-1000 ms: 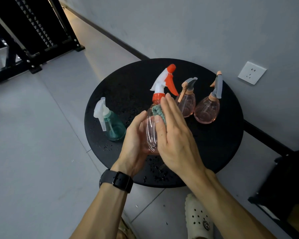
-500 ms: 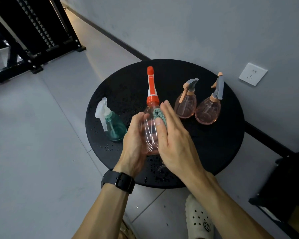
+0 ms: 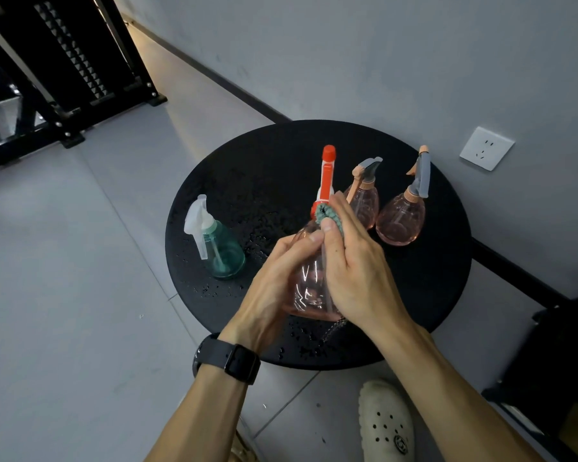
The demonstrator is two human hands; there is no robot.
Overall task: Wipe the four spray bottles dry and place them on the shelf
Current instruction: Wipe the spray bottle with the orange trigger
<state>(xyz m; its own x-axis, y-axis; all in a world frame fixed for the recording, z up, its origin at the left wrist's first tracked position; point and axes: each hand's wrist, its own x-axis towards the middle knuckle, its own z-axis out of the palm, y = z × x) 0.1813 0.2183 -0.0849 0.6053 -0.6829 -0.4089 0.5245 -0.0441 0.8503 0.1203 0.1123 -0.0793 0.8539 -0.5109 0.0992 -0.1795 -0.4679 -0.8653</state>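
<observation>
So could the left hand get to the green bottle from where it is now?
Probably yes: the green bottle stands alone just left of the left hand, nothing between, but that hand must first release the pink bottle.

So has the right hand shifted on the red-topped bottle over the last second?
Yes. The right hand with the cloth slid up the red-topped bottle, toward its red collar and away from the table.

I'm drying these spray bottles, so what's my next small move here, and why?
Probably slide the green cloth down the pink bottle: your right hand has it only near the neck, and your left hand holds the body.
</observation>
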